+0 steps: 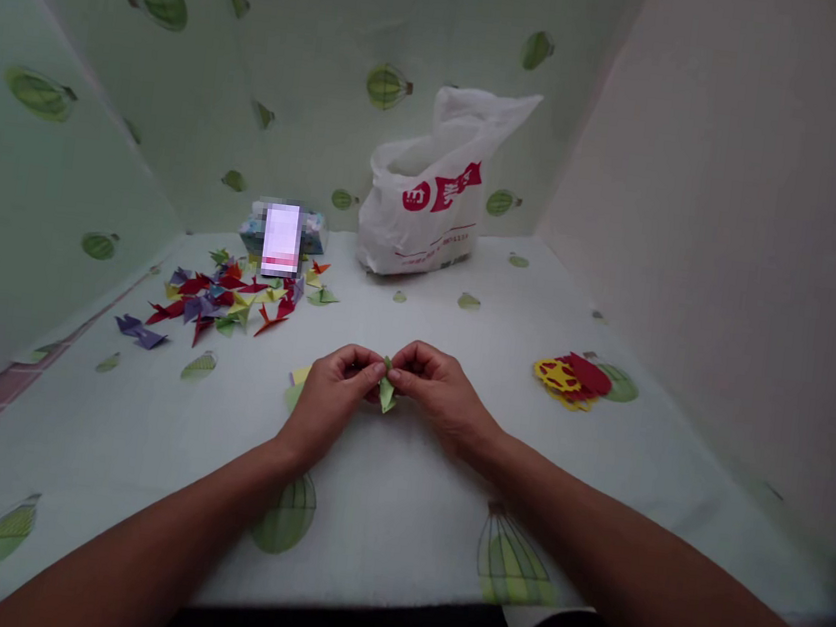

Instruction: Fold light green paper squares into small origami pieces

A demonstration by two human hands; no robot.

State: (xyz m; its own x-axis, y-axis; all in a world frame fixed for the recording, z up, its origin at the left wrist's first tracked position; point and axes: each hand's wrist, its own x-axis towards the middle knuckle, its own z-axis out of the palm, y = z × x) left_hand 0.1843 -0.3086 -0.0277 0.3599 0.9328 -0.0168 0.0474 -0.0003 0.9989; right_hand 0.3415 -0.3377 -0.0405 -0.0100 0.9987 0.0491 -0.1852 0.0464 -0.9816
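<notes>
Midway through a fold, both hands met over the middle of the table (398, 492) in the head view: the left hand (331, 394) and the right hand (434, 388) each pinched the small green paper piece (386, 391) between thumb and fingertips, fingers curled tight around it, just above the cloth. Judging by the pointed tip hanging below the fingers, a crease was being pressed, and the next move would call for a firm, even pinch without tearing. Yellow and green paper sheets (297, 380) lay just under the left hand. Well apart at the far left sat a pile of folded coloured shapes (227, 298), a white plastic bag (431, 199) stood behind, and red-and-yellow cutouts (570, 379) rested to the right; nothing crowded the hands.
</notes>
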